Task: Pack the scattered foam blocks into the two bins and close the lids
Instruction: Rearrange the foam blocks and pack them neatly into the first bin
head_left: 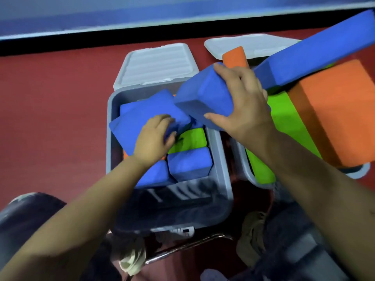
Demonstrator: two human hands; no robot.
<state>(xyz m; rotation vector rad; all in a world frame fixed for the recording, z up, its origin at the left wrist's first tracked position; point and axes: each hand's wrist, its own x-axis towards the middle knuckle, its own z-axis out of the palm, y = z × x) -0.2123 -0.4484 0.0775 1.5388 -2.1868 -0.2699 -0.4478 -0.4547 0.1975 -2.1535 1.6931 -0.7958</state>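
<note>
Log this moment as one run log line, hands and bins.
left hand: grips blue block in left bin | right hand: holds blue block above it | right bin: overfilled | lids: open

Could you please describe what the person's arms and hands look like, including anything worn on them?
Both arms are bare to the frame edge: no sleeves, gloves, watch or rings show. The left hand and right hand are bare, with short fingernails on the fingers.

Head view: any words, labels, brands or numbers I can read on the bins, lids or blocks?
None can be read.
Left bin: a small white tag on its near rim carries dark marks, too blurred to read.
Lids, blocks, right bin: no text visible.
</note>
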